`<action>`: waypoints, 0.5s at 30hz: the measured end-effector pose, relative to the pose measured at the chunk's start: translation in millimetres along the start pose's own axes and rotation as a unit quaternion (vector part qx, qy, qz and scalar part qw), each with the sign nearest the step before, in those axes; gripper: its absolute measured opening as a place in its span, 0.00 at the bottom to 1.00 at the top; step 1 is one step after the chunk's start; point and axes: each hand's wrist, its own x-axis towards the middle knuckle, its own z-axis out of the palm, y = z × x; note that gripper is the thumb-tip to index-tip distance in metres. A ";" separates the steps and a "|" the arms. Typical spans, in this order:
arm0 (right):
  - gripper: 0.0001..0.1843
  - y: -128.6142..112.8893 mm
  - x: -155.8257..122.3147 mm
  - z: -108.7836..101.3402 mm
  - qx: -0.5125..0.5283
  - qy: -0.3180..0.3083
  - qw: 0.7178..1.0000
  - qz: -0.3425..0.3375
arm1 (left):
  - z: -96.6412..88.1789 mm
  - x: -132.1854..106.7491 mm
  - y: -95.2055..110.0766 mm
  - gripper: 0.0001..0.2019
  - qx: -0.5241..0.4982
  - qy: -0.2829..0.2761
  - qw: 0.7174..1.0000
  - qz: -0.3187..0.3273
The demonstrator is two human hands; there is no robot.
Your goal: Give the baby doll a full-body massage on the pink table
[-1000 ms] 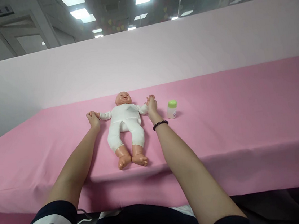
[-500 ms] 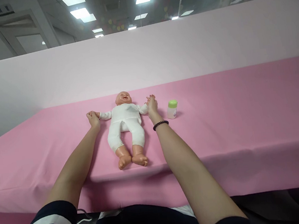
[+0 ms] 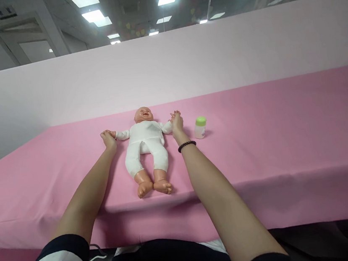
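Observation:
A baby doll (image 3: 145,144) in a white suit lies on its back on the pink table (image 3: 272,135), feet toward me, arms spread out to the sides. My left hand (image 3: 108,138) is closed on the doll's hand at the left. My right hand (image 3: 177,123), with a dark bead bracelet on the wrist, is closed on the doll's other hand, which sticks up above my fingers. A small white bottle with a green cap (image 3: 200,127) stands upright just right of my right hand, apart from it.
A pale pink backdrop (image 3: 184,61) rises behind the table. The table's front edge (image 3: 263,187) runs across in front of my body, with the doll's feet close to it. Ceiling lights show above the backdrop.

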 end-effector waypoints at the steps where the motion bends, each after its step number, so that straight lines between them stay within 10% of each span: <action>1: 0.15 -0.3 -0.3 -0.1 0.000 0.000 1.000 0.001 | 0.0 -0.4 0.1 0.07 -0.001 -0.002 1.000 0.000; 15: 0.14 2.6 2.2 -0.1 0.006 -0.007 1.000 -0.007 | -0.5 2.6 -4.0 0.06 -0.026 -0.010 1.000 -0.001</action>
